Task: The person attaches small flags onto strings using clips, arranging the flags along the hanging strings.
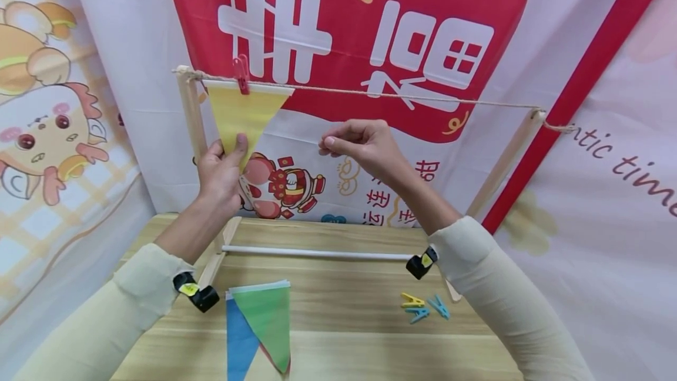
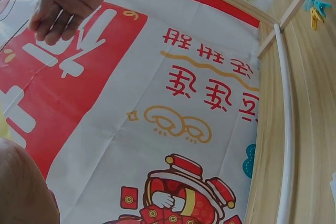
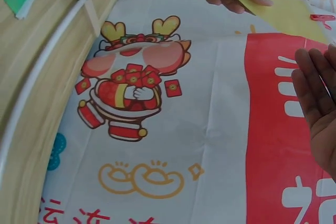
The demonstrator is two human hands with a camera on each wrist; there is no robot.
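A yellow triangular pennant [image 1: 256,112] hangs from a thin string [image 1: 338,90], with a red clothespin [image 1: 241,75] over its white top edge near the left post. My left hand [image 1: 219,178] pinches the pennant's lower part, thumb in front and the other fingers behind. To the right, my right hand [image 1: 367,144] is in the air below the string, touching nothing. Its fingers [image 2: 55,22] look loosely extended in the left wrist view. The right wrist view shows the pennant [image 3: 289,14] between the left hand's thumb and fingers.
Two wooden posts [image 1: 502,163] carry the string, and a white rod [image 1: 317,253] joins their feet. Green [image 1: 270,316] and blue [image 1: 239,334] pennants lie overlapped on the wooden table [image 1: 349,351]. One yellow clothespin [image 1: 412,300] and two blue clothespins [image 1: 439,307] lie at right. Printed cloth hangs behind.
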